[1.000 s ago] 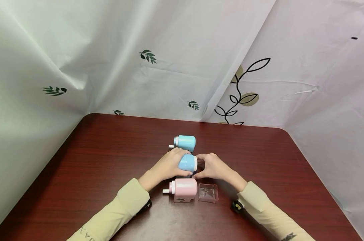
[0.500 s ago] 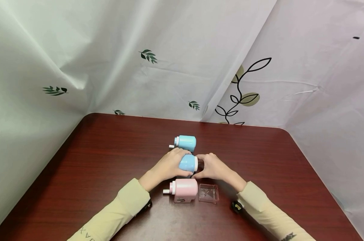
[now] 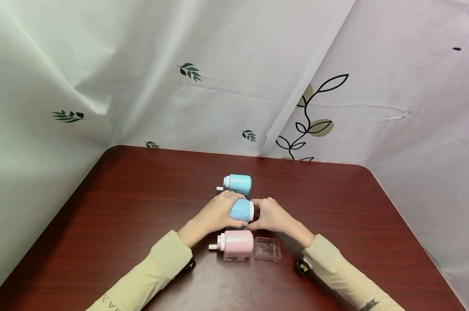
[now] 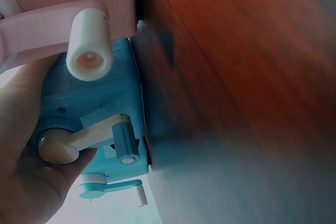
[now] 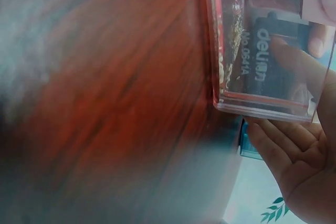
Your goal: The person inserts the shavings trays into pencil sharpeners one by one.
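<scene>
In the head view a blue crank pencil sharpener (image 3: pixel 240 210) lies between my two hands. My left hand (image 3: pixel 220 211) grips its body from the left, thumb on the near side. The left wrist view shows the sharpener's crank (image 4: pixel 100 135) beside that palm. My right hand (image 3: pixel 272 215) curls thumb and fingers about the white-ringed right end. A dark part shows between that ring and the palm; what it is I cannot tell. In the right wrist view a clear drawer (image 5: pixel 278 106) partly covers the right hand (image 5: pixel 299 156).
Nearer the person stands a pink pencil sharpener (image 3: pixel 238 245), its crank to the left. Right of it lies its clear drawer (image 3: pixel 267 250), with shavings inside. Behind the hands is a light-blue pencil sharpener (image 3: pixel 239 184). A white patterned curtain (image 3: pixel 203 108) borders the brown table (image 3: pixel 149 194).
The right hand has shifted slightly left, closer to the blue pencil sharpener's ringed end. My left hand keeps its grip, and the other sharpeners stay in place.
</scene>
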`<action>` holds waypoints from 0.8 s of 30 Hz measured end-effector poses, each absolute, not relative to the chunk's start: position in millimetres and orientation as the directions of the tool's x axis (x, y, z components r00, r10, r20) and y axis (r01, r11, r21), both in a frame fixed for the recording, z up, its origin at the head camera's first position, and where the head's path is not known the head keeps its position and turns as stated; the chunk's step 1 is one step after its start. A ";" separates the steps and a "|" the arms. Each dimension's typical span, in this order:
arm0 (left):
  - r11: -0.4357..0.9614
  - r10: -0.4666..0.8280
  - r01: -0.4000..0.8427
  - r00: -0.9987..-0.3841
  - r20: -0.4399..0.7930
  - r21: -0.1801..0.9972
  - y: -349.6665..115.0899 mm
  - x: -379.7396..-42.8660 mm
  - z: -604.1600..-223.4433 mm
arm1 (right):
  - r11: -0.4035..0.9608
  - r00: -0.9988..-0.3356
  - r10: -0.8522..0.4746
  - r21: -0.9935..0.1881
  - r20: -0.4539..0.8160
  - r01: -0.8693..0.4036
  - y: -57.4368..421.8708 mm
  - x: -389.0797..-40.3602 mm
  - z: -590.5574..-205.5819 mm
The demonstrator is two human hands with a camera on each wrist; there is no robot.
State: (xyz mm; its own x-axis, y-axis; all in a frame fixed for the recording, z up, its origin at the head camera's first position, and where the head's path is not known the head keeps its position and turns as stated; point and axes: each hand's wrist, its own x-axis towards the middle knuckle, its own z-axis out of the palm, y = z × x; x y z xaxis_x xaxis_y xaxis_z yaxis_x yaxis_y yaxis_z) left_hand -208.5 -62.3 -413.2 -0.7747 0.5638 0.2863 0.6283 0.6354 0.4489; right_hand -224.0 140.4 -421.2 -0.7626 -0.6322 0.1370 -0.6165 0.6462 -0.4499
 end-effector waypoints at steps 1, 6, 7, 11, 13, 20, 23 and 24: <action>0.635 0.564 0.629 -0.774 0.286 0.449 -62.2 -208.5 -413.3 | 0.648 -0.765 -0.630 -0.451 0.137 -0.614 139.8 -223.8 -421.3; 0.631 0.564 0.631 -0.772 0.291 0.450 -62.2 -208.1 -413.1 | 0.646 -0.771 -0.621 -0.465 0.139 -0.605 137.5 -223.1 -421.7; 0.630 0.564 0.632 -0.772 0.293 0.452 -62.3 -208.0 -413.0 | 0.645 -0.772 -0.620 -0.468 0.141 -0.604 137.3 -223.1 -421.8; 0.629 0.562 0.630 -0.773 0.293 0.454 -62.3 -207.5 -412.5 | 0.641 -0.773 -0.619 -0.480 0.140 -0.599 136.9 -222.7 -422.0; 0.630 0.562 0.629 -0.774 0.291 0.455 -62.3 -207.5 -412.5 | 0.641 -0.773 -0.620 -0.481 0.137 -0.598 136.8 -222.6 -422.0; 0.631 0.560 0.627 -0.776 0.292 0.456 -62.3 -207.1 -411.7 | 0.644 -0.780 -0.612 -0.490 0.130 -0.588 136.9 -222.4 -421.9; 0.632 0.558 0.627 -0.776 0.293 0.457 -62.4 -207.3 -411.9 | 0.644 -0.781 -0.612 -0.493 0.125 -0.584 137.0 -222.1 -422.1; 0.634 0.558 0.626 -0.777 0.293 0.454 -62.4 -207.3 -412.1 | 0.643 -0.780 -0.613 -0.494 0.125 -0.585 137.1 -222.1 -422.1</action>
State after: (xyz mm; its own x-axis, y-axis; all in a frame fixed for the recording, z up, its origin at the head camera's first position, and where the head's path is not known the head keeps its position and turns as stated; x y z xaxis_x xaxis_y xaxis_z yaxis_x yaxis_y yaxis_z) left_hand -207.3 -62.4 -412.1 -0.7766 0.5579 0.2926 0.6263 0.6335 0.4543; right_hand -222.1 137.1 -422.1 -0.7798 -0.6134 0.1253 -0.5852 0.6430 -0.4941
